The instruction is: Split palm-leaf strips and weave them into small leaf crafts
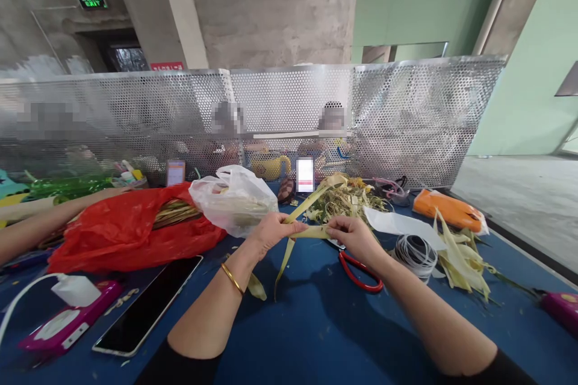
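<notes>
Pale yellow-green strips of corn husk (pixel 315 232) are pinched between my two hands above the blue table (pixel 289 337). My left hand (pixel 273 233) is closed on the husk, thumb on top; one strip rises up and right from it, another hangs down. Fingertips of my right hand (pixel 354 237) pinch the other end of the short stretch between the hands. Red-handled scissors (pixel 363 277) lie beneath my right hand, their blades partly hidden. A loose piece of husk (pixel 256 287) rests below my left wrist. Behind the hands is a heap of dry husk scraps (pixel 356 195).
At left are a red plastic bag (pixel 135 231), a white bag (pixel 235 198), a phone (pixel 151 304), and a purple power strip (pixel 67 328). At right lie a wire coil (pixel 415 257), husks (pixel 465 264) and an orange packet (pixel 449 210). A perforated screen (pixel 289 96) stands behind; another person's arm (pixel 54 216) reaches in.
</notes>
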Demonstrator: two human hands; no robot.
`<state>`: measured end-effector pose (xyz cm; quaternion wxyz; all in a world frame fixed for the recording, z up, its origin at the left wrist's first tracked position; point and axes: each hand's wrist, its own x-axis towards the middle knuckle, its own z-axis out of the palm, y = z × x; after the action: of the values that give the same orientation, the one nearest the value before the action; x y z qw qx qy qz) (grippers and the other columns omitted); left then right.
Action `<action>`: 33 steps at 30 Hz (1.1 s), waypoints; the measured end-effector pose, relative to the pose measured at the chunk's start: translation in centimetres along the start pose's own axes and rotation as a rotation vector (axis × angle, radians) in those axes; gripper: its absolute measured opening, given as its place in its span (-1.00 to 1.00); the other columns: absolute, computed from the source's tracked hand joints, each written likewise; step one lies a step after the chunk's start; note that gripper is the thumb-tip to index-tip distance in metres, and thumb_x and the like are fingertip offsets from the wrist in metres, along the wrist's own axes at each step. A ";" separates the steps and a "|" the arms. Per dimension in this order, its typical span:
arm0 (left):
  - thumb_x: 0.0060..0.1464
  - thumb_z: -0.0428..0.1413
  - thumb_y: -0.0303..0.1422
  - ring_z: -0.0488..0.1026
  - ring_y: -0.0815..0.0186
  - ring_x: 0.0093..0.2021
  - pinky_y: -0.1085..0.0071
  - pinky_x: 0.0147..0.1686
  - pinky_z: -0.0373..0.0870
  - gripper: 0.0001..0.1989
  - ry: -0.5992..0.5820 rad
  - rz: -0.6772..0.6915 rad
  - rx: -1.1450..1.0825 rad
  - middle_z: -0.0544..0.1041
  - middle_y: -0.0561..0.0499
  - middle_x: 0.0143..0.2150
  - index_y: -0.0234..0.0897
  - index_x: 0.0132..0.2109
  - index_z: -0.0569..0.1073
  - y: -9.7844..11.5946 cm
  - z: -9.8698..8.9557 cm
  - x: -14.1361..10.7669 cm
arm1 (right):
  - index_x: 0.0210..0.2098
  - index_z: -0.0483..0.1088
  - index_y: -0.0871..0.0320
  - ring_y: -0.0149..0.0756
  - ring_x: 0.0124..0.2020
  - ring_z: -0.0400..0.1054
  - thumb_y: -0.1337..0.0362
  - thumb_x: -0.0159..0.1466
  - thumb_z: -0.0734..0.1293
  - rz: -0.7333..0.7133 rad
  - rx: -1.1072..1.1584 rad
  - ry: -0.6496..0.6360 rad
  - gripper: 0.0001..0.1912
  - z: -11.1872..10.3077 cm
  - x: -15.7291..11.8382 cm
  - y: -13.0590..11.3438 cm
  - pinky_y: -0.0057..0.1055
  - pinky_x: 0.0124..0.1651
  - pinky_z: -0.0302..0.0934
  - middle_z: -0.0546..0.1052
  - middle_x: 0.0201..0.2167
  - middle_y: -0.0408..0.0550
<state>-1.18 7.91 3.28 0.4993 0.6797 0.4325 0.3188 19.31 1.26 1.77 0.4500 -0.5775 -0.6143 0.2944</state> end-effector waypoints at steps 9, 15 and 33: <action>-0.25 0.30 -0.36 0.20 0.48 -0.56 0.51 -0.51 0.06 -0.82 -0.087 -0.134 -0.163 0.40 0.12 -0.58 -0.36 -0.40 0.59 0.8 2.9 -0.9 | -0.55 0.41 0.16 -0.41 -0.54 0.14 0.19 0.07 0.29 -0.012 -0.031 -0.014 -0.82 0.4 -0.3 -0.4 -0.46 -0.45 -0.01 0.34 -0.62 -0.20; -0.23 0.28 -0.30 0.01 0.54 -0.65 0.47 -0.60 -0.16 -0.76 -0.111 -0.172 -0.207 0.24 0.18 -0.66 -0.40 -0.39 0.56 0.3 3.6 -0.7 | -0.60 0.30 0.15 -0.46 -0.59 0.04 0.16 0.04 0.31 0.026 0.009 0.044 -0.79 1.0 -0.2 -0.1 -0.49 -0.53 -0.10 0.20 -0.67 -0.27; -0.25 0.27 -0.32 -0.10 0.55 -0.66 0.40 -0.58 -0.27 -0.79 -0.112 -0.203 -0.303 0.12 0.20 -0.69 -0.40 -0.45 0.50 0.1 3.8 -0.8 | -0.35 0.51 0.09 -0.19 -0.20 0.39 0.16 0.11 0.35 -0.180 -0.020 0.237 -0.83 0.9 -0.1 0.7 -0.32 -0.11 0.20 0.55 -0.30 -0.06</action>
<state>1.77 5.66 2.26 0.6489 0.5662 0.4176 0.2897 18.76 1.43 0.77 0.5381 -0.5552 -0.6091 0.1767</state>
